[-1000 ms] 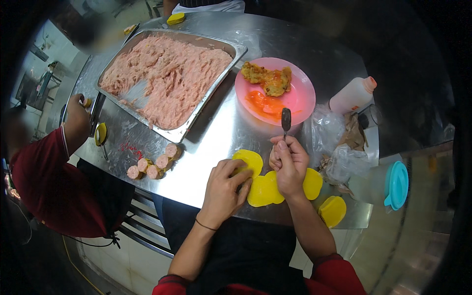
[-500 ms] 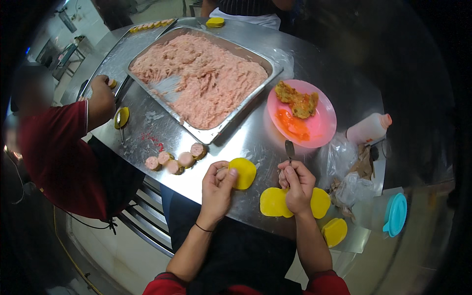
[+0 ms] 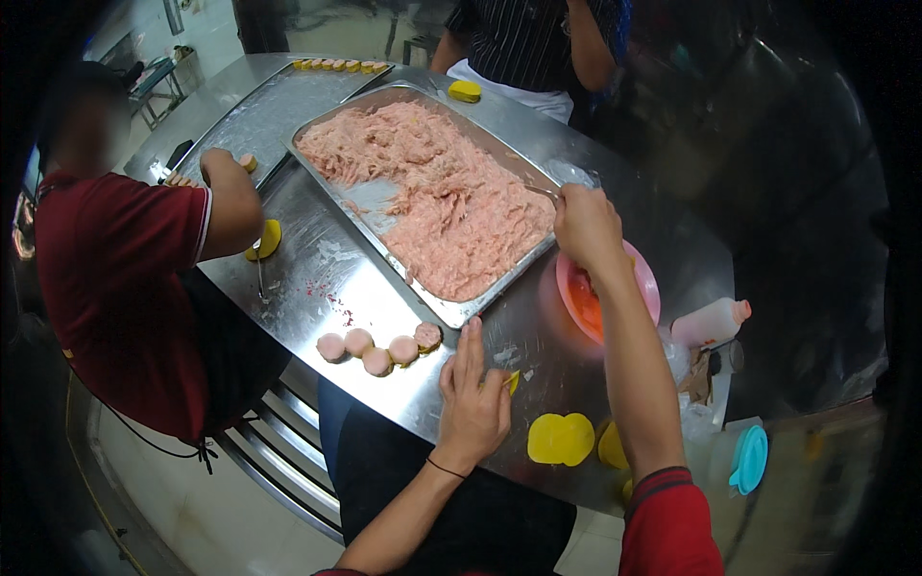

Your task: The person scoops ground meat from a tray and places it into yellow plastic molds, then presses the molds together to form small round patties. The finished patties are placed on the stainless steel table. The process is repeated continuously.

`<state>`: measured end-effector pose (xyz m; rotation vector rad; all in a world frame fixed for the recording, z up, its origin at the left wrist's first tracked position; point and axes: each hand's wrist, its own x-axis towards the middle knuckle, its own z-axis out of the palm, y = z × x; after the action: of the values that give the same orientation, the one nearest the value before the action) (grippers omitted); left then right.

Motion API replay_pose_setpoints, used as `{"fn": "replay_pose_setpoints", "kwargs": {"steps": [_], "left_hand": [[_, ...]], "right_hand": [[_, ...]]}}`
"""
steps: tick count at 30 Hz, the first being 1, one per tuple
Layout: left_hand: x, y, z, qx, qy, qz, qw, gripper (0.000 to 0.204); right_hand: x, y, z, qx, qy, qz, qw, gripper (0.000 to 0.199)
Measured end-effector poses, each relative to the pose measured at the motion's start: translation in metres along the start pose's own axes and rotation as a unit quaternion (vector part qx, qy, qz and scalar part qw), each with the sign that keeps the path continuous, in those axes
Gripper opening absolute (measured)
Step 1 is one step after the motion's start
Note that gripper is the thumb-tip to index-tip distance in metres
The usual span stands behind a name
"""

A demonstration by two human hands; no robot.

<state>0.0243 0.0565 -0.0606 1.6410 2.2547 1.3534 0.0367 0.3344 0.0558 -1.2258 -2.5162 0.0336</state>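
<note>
My right hand is stretched out over the near right corner of a large metal tray of pink minced meat, gripping a spoon whose tip reaches into the mince. My left hand lies palm down on the steel table, cupped over a yellow round wrapper of which only an edge shows. Several more yellow wrappers lie near the table's front edge. A row of finished pink pieces sits left of my left hand.
A pink plate with orange sauce sits under my right forearm, a white squeeze bottle and a turquoise lid to its right. A person in a red shirt works at the left. Another person stands across the table.
My right hand has left the wrappers and reached forward to the meat tray with the spoon. My left hand has flattened over a wrapper. The view has tilted up.
</note>
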Motion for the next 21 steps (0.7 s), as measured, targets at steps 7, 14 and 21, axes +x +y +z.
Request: {"fn": "replay_pose_setpoints", "kwargs": {"steps": [7, 14, 21], "left_hand": [[-0.002, -0.004, 0.004, -0.003, 0.005, -0.036, 0.999, 0.008], [-0.002, -0.006, 0.001, -0.025, -0.001, -0.021, 0.999, 0.008], [-0.001, -0.004, -0.004, -0.036, -0.018, -0.034, 0.999, 0.008]], "right_hand": [[0.037, -0.015, 0.001, -0.142, -0.137, -0.026, 0.980, 0.025], [0.022, -0.043, -0.018, -0.165, -0.244, -0.073, 0.953, 0.026], [0.022, -0.051, -0.028, -0.087, -0.227, -0.110, 0.964, 0.024]]}}
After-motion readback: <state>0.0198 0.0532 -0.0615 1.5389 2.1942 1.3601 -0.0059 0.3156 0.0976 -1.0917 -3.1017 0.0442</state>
